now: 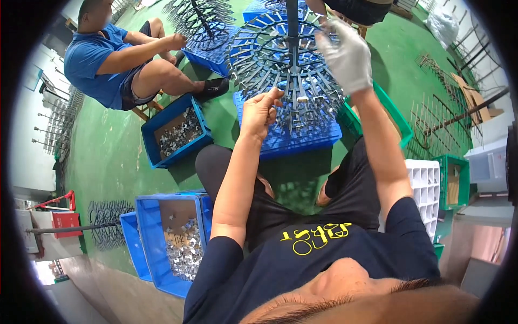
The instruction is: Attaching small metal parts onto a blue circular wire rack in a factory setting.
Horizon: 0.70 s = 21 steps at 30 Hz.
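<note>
A dark metal rack point(294, 70) with rings of many short prongs around a central post stands in front of me, over a blue crate point(302, 141). Small metal pieces sit on some of its lower prongs. My left hand point(260, 112) is bare and closed in a pinch at the rack's near left edge. Whatever it holds, if anything, is too small to make out. My right hand point(348, 58), in a white glove, is raised at the rack's right side. Its fingers are stretched out and slightly blurred, and nothing shows in them.
Blue bins of small metal pieces point(183, 251) point(181, 132) stand at left. A co-worker in a blue shirt point(97, 62) sits at far left by another rack point(199, 24). At right are a green crate point(396, 116) and a white divided tray point(423, 189).
</note>
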Tool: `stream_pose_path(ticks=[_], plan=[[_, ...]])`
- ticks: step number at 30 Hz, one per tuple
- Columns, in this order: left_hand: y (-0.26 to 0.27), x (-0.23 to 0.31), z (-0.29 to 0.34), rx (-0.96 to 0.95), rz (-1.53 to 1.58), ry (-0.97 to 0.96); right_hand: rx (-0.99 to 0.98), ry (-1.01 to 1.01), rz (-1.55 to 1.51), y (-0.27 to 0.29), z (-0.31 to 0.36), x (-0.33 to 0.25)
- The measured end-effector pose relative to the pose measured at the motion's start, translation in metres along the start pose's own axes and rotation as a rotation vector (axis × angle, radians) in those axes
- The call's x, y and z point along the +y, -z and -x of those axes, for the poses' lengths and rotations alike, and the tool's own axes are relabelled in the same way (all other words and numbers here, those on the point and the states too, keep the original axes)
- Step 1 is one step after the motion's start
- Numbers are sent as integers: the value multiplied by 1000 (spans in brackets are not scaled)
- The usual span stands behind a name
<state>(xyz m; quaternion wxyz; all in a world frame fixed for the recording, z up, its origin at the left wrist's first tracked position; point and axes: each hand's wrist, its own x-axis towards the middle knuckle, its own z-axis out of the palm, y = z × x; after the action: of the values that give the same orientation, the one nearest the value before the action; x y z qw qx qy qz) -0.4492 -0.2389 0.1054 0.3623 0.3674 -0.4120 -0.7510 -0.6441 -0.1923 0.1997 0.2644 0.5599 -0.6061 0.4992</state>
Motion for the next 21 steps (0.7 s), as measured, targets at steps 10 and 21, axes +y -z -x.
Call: stream_pose_path(ticks=[10,21], plan=[[-13,-16,4,74,34,-107,-731,-226,-29,-40,-110,-23],[-93,-60,18,88,274,-94,-668,-229,-531,-68,-100,23]])
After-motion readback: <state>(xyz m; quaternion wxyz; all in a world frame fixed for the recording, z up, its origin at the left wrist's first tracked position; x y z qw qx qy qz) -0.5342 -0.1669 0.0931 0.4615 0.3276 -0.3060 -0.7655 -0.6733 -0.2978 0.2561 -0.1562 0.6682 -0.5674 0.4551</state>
